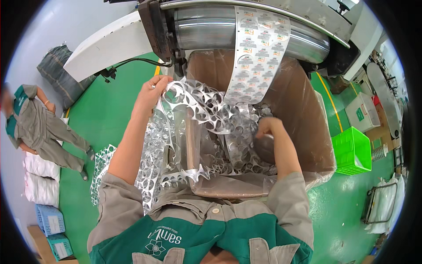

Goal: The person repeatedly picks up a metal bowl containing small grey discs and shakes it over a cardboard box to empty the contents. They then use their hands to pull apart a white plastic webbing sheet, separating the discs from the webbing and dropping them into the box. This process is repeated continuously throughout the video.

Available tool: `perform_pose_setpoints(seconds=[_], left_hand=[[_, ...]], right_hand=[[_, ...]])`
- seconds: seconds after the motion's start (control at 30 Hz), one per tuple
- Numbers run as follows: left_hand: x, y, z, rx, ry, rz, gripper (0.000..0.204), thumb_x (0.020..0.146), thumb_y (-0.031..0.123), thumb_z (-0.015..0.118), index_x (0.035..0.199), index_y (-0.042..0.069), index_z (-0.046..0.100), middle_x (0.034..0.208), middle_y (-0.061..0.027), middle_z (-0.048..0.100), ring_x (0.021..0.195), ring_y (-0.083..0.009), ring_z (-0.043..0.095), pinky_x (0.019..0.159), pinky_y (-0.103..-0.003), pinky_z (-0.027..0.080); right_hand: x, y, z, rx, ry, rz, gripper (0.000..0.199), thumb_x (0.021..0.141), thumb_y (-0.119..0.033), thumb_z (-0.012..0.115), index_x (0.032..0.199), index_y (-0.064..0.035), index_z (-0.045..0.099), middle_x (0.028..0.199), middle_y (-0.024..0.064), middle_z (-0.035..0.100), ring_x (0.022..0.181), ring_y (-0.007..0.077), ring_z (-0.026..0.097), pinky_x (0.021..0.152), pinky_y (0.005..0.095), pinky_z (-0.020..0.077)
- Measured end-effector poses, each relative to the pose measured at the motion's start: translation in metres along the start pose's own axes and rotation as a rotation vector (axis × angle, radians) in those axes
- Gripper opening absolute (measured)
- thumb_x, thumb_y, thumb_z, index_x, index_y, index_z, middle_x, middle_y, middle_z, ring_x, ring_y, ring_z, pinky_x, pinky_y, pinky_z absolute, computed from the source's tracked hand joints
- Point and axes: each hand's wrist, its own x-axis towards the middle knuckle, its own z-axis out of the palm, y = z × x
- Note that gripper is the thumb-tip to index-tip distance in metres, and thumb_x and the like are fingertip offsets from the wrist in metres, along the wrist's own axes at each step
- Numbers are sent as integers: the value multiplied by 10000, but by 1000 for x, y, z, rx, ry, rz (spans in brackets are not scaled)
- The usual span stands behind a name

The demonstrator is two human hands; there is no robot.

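My left hand (150, 93) grips the upper edge of a shiny silver foil web full of punched-out holes (200, 108), lifted above the left rim of a big cardboard box. My right hand (267, 127) reaches down into the box (307, 110), fingers closed among the crumpled punched foil (237, 145) piled inside. A strip of printed round lids (259, 48) hangs from the machine roller into the box between my hands. More foil scrap (151, 167) drapes over the box's left side down to my chest.
A steel roller machine (206, 26) stands right behind the box. A person in grey and green stands at the left (39, 127) beside white sacks (41, 180). A green crate (351, 149) sits on the green floor at right. Foil scrap (101, 167) lies on the floor at left.
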Motion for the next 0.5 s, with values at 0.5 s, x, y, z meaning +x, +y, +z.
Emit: perform_pose_setpoints(seconds=[0.5], left_hand=[[-56,79,-84,-279,448,343,239,866,195,568,1022,14,572,764,43,544,619,-27,493,536,-156,401]], right_hand=[[41,6,40,140,354,-144,688,687,-519,637,1151,-21,536,1199,208,507,1108,341,485,918,385,398]])
